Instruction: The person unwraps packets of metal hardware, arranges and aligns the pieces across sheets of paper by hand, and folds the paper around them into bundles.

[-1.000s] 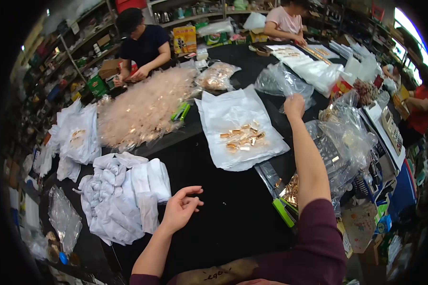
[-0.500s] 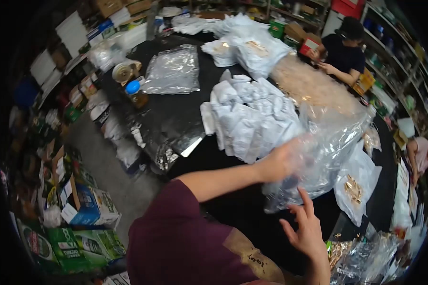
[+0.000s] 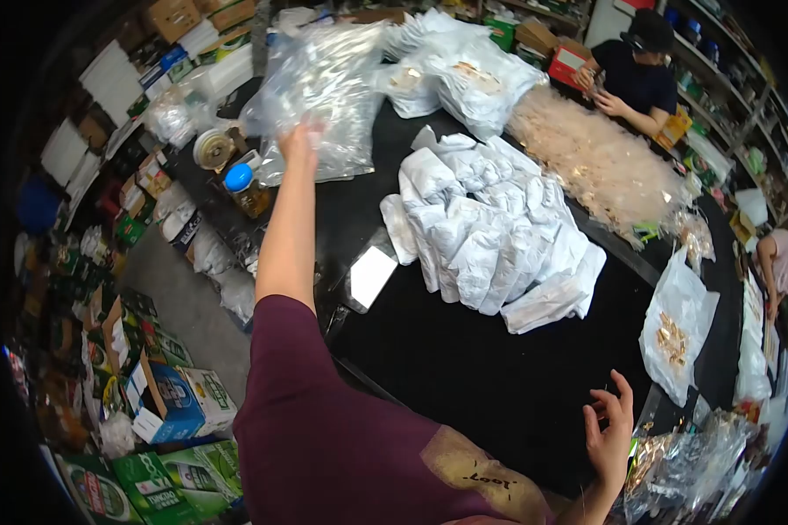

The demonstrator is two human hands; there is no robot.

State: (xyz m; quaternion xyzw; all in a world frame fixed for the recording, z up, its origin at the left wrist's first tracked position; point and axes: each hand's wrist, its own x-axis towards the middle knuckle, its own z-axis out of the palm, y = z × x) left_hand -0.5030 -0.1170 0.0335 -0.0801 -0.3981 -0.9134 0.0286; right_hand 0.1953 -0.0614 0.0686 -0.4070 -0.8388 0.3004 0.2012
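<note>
Black tabletop (image 3: 464,376) spread around a rumpled heap of white cloth-like bundles (image 3: 490,219), the landmark here. Beyond and left of the heap, the person's left hand (image 3: 299,144) grasped large, clear plastic bagging (image 3: 333,87), though blur hid whether it was one layer or several. It seemed likely to handle as light, limp and slippery, best pinched firmly through gathered layers at the near edge. It looked glossy, wrinkled and streaked with reflections. Right of and nearer than the heap, the right hand (image 3: 611,437) was empty, its fingers loosely curled.
</note>
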